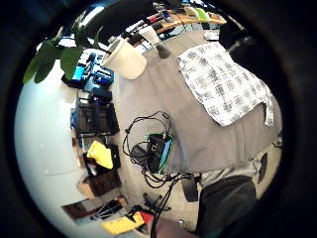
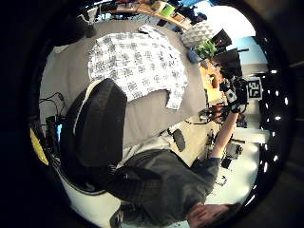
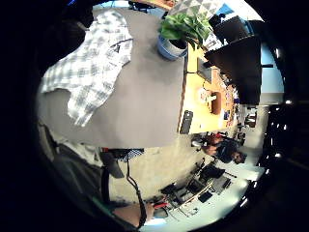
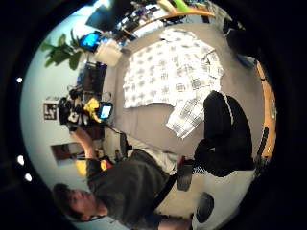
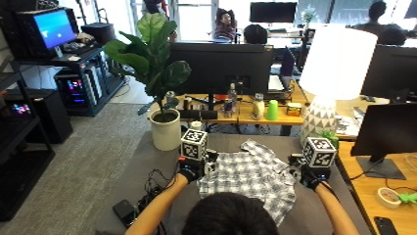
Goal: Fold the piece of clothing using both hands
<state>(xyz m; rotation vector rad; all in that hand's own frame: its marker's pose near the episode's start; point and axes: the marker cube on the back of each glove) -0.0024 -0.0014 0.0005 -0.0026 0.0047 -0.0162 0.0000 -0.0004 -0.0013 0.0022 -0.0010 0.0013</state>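
A white and grey plaid shirt (image 5: 251, 176) lies spread flat on the grey table (image 5: 153, 166) in front of me. My left hand (image 5: 191, 170) is raised in the air beside the shirt's left edge and holds nothing. My right hand (image 5: 312, 177) hovers at the shirt's right edge, also free of the cloth. The palm views show the shirt (image 1: 223, 84) (image 2: 137, 61) (image 3: 87, 67) (image 4: 168, 72) from a distance, with one sleeve (image 4: 189, 115) lying toward the near table edge. No fingers cross these views.
A white pot with a tall plant (image 5: 165, 129) stands at the table's far left corner, a white lamp (image 5: 322, 120) at the far right. Cables and a small device (image 5: 127, 210) lie at the left edge. My black chair back (image 2: 97, 128) is behind me.
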